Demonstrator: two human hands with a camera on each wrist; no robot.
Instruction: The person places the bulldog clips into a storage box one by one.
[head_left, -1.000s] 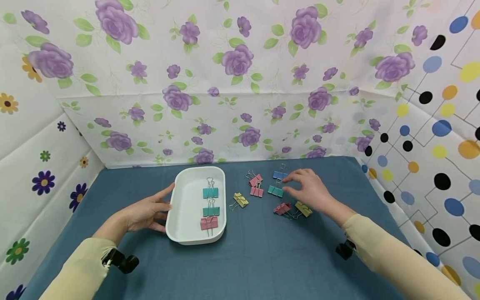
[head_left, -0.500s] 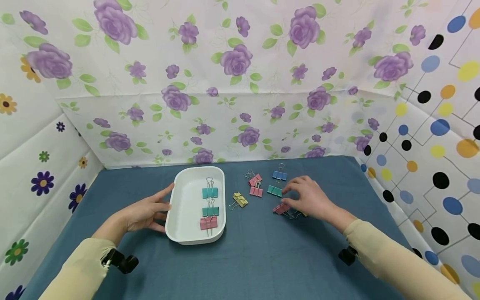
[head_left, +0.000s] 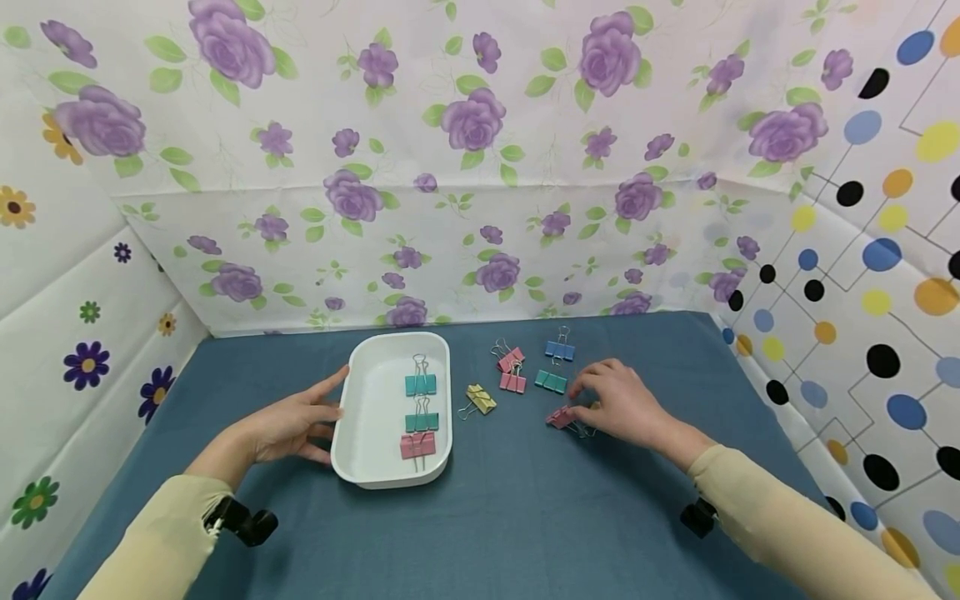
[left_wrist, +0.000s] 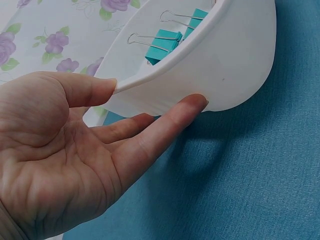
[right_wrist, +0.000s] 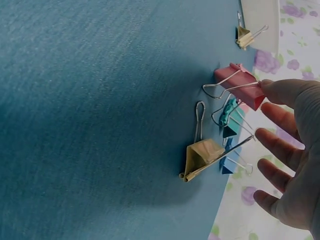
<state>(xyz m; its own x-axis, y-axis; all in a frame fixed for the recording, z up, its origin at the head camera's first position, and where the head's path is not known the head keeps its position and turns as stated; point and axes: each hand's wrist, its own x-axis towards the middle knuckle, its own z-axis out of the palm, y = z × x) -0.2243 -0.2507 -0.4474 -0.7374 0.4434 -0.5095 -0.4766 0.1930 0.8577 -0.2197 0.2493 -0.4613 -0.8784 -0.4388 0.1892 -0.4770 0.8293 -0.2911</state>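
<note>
In the lower centre of the head view, blue cloth [head_left: 480,525] fills the foreground. Right of centre, the right hand [head_left: 622,402] is at a pink binder clip [head_left: 557,417]; in the right wrist view its thumb touches one end and the other fingers are apart, with no pinch plainly seen. A gold binder clip [right_wrist: 202,155] sits just beside it. The pink one should be light, stiff and hard to damage, perhaps slippery where painted; its body ends look a surer hold than the wire handles, which may swivel. Left of centre, the left hand [head_left: 292,427] spreads its fingers against the outside of a white plastic tray [head_left: 360,417], touching, not clamped. Farther back lie a teal binder clip [head_left: 551,382] and a blue binder clip [head_left: 560,351].
</note>
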